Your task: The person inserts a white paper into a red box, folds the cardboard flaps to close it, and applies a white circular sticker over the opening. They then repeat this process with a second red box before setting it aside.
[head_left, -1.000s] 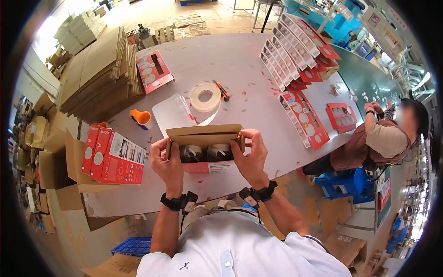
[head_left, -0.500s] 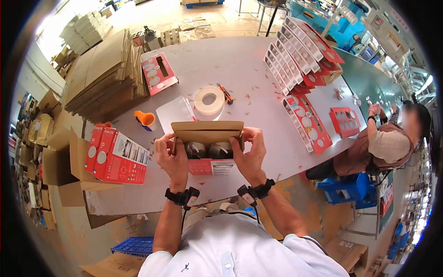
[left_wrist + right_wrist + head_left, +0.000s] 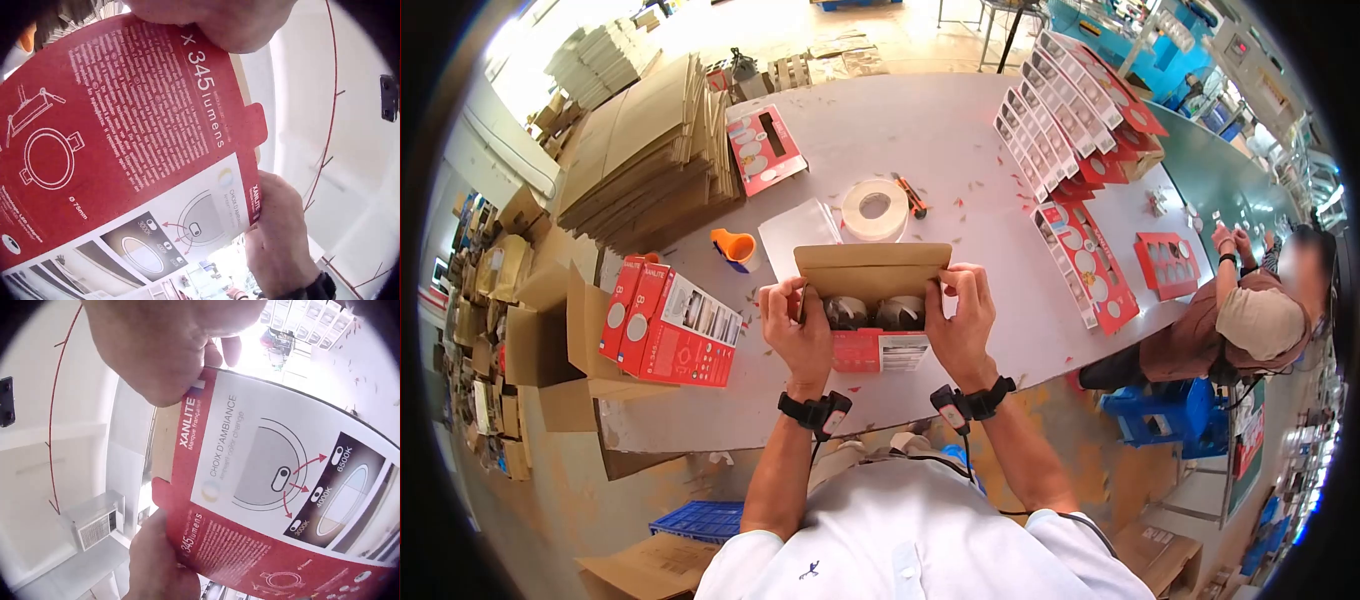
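Note:
Between my two hands is a red and white downlight box [image 3: 857, 352], its top open and the brown inside of its back flap [image 3: 872, 258] standing up. Two dark round lights [image 3: 900, 312] sit side by side in it. My left hand [image 3: 798, 338] grips the box's left upper edge, thumb toward the opening. The right hand [image 3: 964, 335] pinches the opposite edge likewise. In the left wrist view, the printed box face [image 3: 140, 100] fills the middle, with the left hand [image 3: 219, 22] above. The right wrist view shows the right hand [image 3: 165, 347] at the box's corner.
A tape roll [image 3: 874, 211], a cutter [image 3: 912, 198] and an orange tape dispenser [image 3: 736, 248] lie beyond the box. Red boxes [image 3: 695, 335] lean in an open carton [image 3: 585, 345] at left. Flat cardboard [image 3: 640, 140] and packed boxes [image 3: 1070, 120] are stacked behind. Another person [image 3: 1240, 320] sits at right.
The upright flap shows taller and more of the box's red front is visible. Both hands keep their grip on its edges. The whole scene has shifted right in the head view.

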### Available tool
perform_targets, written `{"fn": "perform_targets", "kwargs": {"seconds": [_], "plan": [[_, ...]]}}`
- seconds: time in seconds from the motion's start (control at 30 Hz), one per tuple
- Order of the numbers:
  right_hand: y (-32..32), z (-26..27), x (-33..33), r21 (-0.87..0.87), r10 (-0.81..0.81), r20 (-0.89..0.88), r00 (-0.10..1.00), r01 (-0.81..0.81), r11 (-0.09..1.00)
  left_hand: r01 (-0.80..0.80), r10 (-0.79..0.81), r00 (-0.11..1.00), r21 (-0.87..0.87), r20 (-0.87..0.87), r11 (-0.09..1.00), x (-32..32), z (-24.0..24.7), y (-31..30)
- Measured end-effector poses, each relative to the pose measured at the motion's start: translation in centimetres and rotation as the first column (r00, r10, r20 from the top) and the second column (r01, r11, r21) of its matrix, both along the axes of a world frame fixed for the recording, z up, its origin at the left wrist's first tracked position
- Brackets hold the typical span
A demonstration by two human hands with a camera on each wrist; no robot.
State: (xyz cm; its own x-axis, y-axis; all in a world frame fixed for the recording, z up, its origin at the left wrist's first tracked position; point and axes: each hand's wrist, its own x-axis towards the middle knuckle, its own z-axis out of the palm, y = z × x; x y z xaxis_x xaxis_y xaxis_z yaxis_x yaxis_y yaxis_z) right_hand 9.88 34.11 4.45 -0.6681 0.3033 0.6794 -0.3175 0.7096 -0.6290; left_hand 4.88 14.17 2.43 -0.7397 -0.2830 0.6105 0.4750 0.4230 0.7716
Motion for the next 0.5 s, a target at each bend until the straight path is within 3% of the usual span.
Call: {"fn": "perform_targets", "kwargs": {"seconds": [0.1, 0.13, 0.2, 0.3, 0.43, 0.5], "plan": [[0.2, -0.2, -0.1, -0.114, 0.065, 0.071, 0.995, -0.056, 0.992, 0.153, -0.163, 0.982, 0.107, 0.096, 0.982, -0.4, -1.0, -1.0], [0.3, -0.4, 0.0, -0.168, 0.113, 0.081, 0.990, -0.098, 0.981, 0.277, -0.304, 0.946, 0.213, 0.111, 0.937, -0.2, -1.1, -1.5], [0.8, -0.5, 0.0, -0.273, 0.216, 0.087, 0.973, -0.185, 0.944, 0.482, -0.560, 0.824, 0.419, 0.081, 0.770, -0.1, -0.7, -2.6], [2.2, -0.6, 1.2, -0.475, 0.407, 0.222, 0.886, -0.266, 0.839, 0.687, -0.801, 0.590, 0.458, 0.102, 0.564, 0.5, 0.0, -5.8], [3.4, -0.9, 2.0, -0.689, 0.656, 0.184, 0.732, -0.380, 0.618, 0.780, -0.885, 0.431, 0.419, 0.177, 0.464, -0.2, -1.7, -8.3], [4.1, -1.1, 2.1, -0.687, 0.707, 0.217, 0.673, -0.409, 0.600, 0.797, -0.896, 0.393, 0.409, 0.206, 0.444, -0.3, -2.1, -8.6]]}}
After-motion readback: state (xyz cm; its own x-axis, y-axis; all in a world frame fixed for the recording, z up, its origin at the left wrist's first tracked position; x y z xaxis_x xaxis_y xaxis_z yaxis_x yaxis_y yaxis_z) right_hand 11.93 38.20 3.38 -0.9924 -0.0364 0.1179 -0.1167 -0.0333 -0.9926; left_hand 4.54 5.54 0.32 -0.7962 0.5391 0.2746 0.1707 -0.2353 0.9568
